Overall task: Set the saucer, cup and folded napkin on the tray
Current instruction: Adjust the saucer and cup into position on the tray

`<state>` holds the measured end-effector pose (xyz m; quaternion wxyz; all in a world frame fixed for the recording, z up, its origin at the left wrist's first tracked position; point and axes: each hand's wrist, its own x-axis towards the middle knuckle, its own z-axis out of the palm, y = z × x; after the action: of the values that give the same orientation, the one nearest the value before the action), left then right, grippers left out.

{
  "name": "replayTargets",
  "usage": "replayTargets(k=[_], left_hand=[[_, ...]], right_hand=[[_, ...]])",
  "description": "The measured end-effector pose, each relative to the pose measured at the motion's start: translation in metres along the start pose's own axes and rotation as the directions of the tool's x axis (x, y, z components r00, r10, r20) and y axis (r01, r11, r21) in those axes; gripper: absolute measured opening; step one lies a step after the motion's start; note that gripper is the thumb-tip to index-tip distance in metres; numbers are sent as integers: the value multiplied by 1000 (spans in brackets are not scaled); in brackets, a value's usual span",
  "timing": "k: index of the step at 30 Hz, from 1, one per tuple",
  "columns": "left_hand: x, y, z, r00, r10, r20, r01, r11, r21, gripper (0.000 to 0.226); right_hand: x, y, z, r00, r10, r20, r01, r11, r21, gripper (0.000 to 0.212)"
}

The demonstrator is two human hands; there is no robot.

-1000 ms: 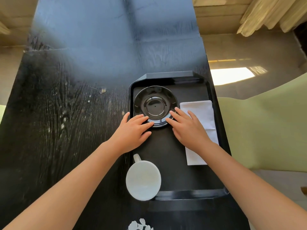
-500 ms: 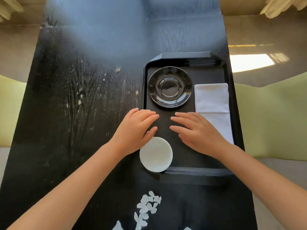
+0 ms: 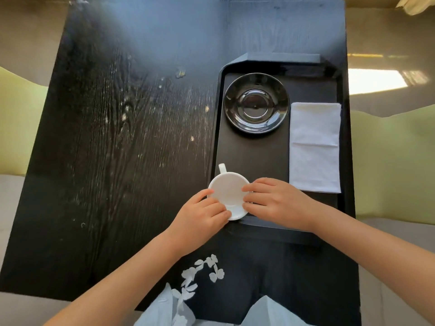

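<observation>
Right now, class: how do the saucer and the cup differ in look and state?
The saucer is glossy black; the cup is white. The saucer lies untouched and empty; the cup is held by the left hand and right hand. Both are round and sit at the black tray.

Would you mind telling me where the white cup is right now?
In the head view, the white cup sits at the black tray's near-left corner, held between the left hand and right hand, nearer than the black saucer.

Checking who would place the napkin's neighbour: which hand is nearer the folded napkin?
Right. The right hand lies just below-left of the folded napkin; the left hand is beyond the cup.
</observation>
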<state>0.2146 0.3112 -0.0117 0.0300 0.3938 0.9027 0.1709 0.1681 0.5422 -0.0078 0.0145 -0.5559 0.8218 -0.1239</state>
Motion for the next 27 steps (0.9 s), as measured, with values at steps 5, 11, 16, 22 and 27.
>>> replayTargets(k=[5, 11, 16, 22, 27], left_hand=[[3, -4, 0, 1000, 1, -19, -1, 1000, 9, 11], [25, -12, 0, 997, 49, -64, -49, 999, 5, 19], [49, -18, -2, 997, 37, -63, -37, 999, 3, 20], [68, -26, -5, 997, 42, -57, -42, 999, 12, 20], [71, -28, -5, 998, 33, -59, -33, 999, -5, 19]], right_hand=[[-1, -2, 3, 995, 63, -81, -64, 998, -6, 24], [-16, 3, 4, 972, 167, -167, -177, 983, -47, 16], [-21, 12, 1, 941, 270, -204, -290, 954, -74, 13], [-20, 22, -2, 914, 333, -230, -355, 933, -63, 7], [-20, 26, -1, 913, 347, -213, -366, 929, -57, 4]])
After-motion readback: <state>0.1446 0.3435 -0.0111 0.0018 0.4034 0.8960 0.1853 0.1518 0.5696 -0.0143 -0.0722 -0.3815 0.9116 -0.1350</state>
